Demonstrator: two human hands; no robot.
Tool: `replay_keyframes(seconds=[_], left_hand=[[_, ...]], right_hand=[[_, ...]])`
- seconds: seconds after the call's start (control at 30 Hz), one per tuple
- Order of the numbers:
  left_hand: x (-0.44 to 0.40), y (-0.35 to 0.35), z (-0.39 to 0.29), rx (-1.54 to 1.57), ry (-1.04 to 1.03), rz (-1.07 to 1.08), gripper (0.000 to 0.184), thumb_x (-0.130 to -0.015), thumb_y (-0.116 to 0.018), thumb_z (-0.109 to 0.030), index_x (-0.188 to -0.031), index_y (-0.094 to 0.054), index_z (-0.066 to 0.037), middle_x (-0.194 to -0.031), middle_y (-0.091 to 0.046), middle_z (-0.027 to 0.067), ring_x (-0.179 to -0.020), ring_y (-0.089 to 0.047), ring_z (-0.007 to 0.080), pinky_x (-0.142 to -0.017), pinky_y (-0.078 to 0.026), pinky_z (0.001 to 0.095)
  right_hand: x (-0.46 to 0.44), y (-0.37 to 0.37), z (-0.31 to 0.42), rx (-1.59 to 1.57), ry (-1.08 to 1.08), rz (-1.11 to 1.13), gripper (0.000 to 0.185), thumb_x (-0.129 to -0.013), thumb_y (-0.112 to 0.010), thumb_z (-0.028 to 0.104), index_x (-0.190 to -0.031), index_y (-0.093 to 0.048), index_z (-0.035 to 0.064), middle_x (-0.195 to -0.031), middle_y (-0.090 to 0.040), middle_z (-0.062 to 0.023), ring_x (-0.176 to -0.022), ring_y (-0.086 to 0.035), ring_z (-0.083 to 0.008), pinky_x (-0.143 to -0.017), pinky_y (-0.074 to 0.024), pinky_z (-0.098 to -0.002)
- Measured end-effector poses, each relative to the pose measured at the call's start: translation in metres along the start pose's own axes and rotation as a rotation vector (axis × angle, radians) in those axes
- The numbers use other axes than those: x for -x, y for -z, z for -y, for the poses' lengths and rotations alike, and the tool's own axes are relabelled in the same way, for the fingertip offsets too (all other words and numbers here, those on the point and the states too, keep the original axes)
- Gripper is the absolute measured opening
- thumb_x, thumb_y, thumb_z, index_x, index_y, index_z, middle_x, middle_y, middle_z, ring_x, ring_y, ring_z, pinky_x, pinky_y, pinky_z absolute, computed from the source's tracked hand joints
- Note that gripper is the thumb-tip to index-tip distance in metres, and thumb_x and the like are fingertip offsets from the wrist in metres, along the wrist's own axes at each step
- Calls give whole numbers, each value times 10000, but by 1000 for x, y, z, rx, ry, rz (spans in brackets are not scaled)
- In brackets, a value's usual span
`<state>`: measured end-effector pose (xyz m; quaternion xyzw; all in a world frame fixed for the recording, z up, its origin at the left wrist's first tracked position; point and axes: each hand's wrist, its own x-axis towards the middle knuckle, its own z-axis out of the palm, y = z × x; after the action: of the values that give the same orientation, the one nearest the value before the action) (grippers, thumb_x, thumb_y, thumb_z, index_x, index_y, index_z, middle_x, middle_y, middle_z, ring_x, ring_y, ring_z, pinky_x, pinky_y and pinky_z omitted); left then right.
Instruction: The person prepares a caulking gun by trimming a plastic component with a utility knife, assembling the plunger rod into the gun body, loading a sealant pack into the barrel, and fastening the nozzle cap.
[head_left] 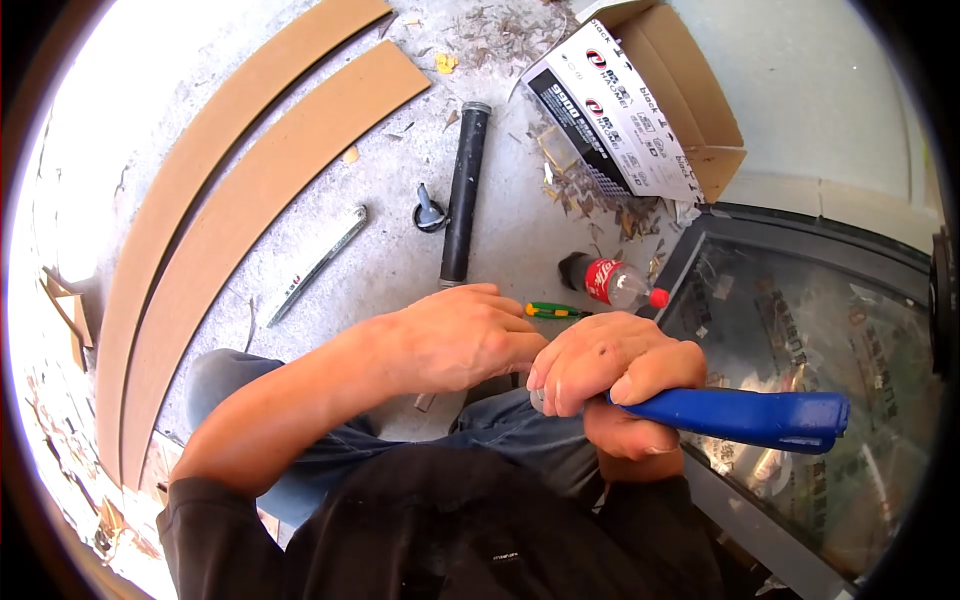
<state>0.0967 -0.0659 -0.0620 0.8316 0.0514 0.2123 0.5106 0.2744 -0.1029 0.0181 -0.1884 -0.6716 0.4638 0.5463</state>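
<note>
My right hand [615,365] is closed around a blue tool handle [750,415], which sticks out to the right. The working end of this tool is hidden under my hands. My left hand [465,340] is close against the right one, its fingers curled; whatever they grip is out of sight. A small pale, shiny piece shows under my right fingers. Just beyond my left hand a long black tube [465,190] lies on the ground. Beside it sits a black ring-shaped cap with a grey nozzle [430,212]. A green-and-yellow screwdriver [555,311] lies past my fingertips.
A cola bottle [610,281] lies on its side, near a glass-topped dark frame [700,260] at right. An open cardboard box [640,110] stands behind. Two curved brown strips [270,155] and a slim, pale-handled tool [318,265] lie at left. Dry leaves litter the concrete.
</note>
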Motion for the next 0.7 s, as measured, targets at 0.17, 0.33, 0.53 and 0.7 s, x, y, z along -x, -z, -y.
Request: replay_keyframes(seconds=[0.17,0.33,0.53,0.7], left_hand=[[2,-3,8,-18,17,-7,168,-804,-678,-132,-958,-628,-86,-911,-659,56,-890,-624,286,-837,-476,406],[0,-10,6,-45,46,-132,197,-857,-666,-183,-1030,-658,-90,-893,-682,47,-867,-658,265,-811,-488,384],[2,-27,6,-124,103,-299,214,-930,-673,-240,-1086,-673,-93,-861,-700,43,-838,-682,253,-819,-495,368],[-2,-17,-5,-144,163,-314,225,-934,-681,-220,-1117,-678,-90,-872,-697,53,-853,-673,262,-847,-489,376]], right_hand=[[5,-7,-7,61,3,-127,486,-1058,-493,526,-1111,-396,52,-663,-627,-105,-504,-630,-201,-507,-595,-369],[6,-27,3,341,-133,-452,493,-1070,-419,577,-1109,-373,87,-671,-572,-88,-472,-546,-181,-514,-576,-367],[-6,-41,-4,506,-140,-708,479,-1091,-427,508,-1103,-365,34,-655,-562,-102,-454,-524,-174,-492,-565,-354],[-12,-38,-5,632,-203,-841,511,-1078,-382,588,-1084,-373,77,-615,-533,-75,-419,-471,-189,-458,-513,-368]])
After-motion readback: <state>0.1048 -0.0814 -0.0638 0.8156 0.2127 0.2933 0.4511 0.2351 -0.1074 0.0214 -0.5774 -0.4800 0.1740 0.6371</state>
